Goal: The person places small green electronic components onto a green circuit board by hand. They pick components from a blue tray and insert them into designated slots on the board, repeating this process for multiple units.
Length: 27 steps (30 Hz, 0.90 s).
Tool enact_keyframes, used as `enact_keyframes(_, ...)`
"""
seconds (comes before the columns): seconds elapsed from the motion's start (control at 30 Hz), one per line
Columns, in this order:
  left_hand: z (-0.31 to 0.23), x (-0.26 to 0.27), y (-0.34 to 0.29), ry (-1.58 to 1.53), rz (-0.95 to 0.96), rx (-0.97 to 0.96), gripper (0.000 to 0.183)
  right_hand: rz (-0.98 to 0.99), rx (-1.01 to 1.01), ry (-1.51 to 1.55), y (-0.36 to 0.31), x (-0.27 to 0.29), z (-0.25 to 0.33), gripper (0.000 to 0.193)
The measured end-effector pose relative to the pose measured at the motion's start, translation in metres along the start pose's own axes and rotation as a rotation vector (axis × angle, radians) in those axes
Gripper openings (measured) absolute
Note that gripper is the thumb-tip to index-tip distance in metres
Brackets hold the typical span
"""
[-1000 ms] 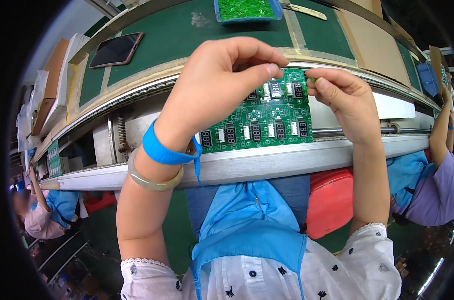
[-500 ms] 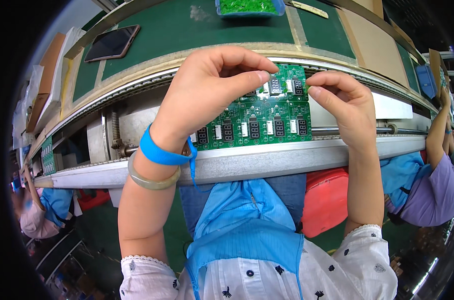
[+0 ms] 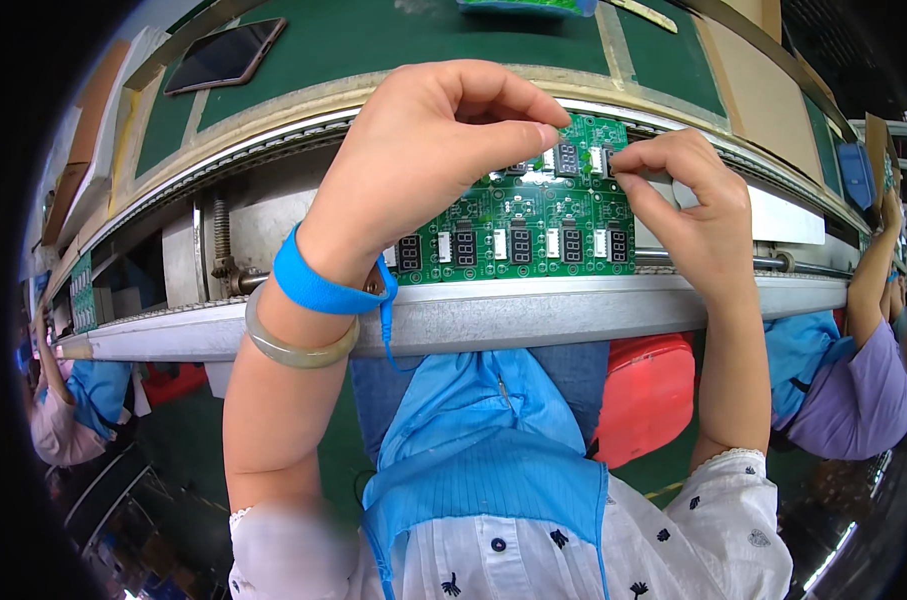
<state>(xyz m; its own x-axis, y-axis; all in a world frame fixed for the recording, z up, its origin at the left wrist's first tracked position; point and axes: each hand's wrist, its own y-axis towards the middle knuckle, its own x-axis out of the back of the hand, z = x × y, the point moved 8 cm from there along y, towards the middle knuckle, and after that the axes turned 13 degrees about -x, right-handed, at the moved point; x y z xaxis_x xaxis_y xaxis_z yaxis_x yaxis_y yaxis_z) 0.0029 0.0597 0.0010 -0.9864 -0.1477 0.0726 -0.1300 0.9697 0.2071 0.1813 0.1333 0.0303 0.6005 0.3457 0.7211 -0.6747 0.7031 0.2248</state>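
A green circuit-board panel (image 3: pixel 545 222) lies across the conveyor rails, carrying rows of black digit displays (image 3: pixel 519 243) and white connectors (image 3: pixel 445 247). Above its upper left part is my left hand (image 3: pixel 423 150), with a blue wrist strap (image 3: pixel 318 292) and a pale bangle (image 3: pixel 298 345) on that arm. Its thumb and forefinger pinch together beside an upper-row display; anything between them is too small to make out. My right hand (image 3: pixel 695 200) pinches at the panel's upper right corner, its fingertips partly covering the end display. What it holds, if anything, is hidden.
Along the near side runs a metal rail (image 3: pixel 533 310). On the green bench beyond are a phone (image 3: pixel 226 56) and a blue tray (image 3: pixel 533 5) with green bits. Co-workers sit at both sides; one purple sleeve (image 3: pixel 858 395) shows at right. A red stool (image 3: pixel 645 400) stands below.
The whole view has shifted a little, with bench items higher in the picture. My right fingertips have come leftward over the end display. My left hand stays pinched near the same upper-row display.
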Motion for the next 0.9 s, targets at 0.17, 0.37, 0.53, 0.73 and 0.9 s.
enact_keyframes(0.17,-0.004,0.007,0.0,0.031,-0.061,-0.04,0.023,0.072,0.118,-0.064,0.001,-0.008,0.02,0.015)
enact_keyframes(0.37,-0.003,0.024,0.004,-0.059,-0.207,-0.083,0.022,0.176,0.318,-0.152,0.009,-0.041,0.066,0.012)
enact_keyframes(0.53,-0.004,0.027,0.003,-0.228,-0.262,0.046,0.019,0.276,0.442,-0.317,0.011,-0.071,0.081,0.019)
enact_keyframes(0.73,-0.002,0.032,0.005,-0.299,-0.289,0.016,0.019,0.291,0.485,-0.347,0.011,-0.084,0.089,0.008)
enact_keyframes(0.9,-0.002,0.031,0.007,-0.268,-0.257,-0.132,0.022,0.279,0.422,-0.33,0.01,-0.08,0.084,0.009)
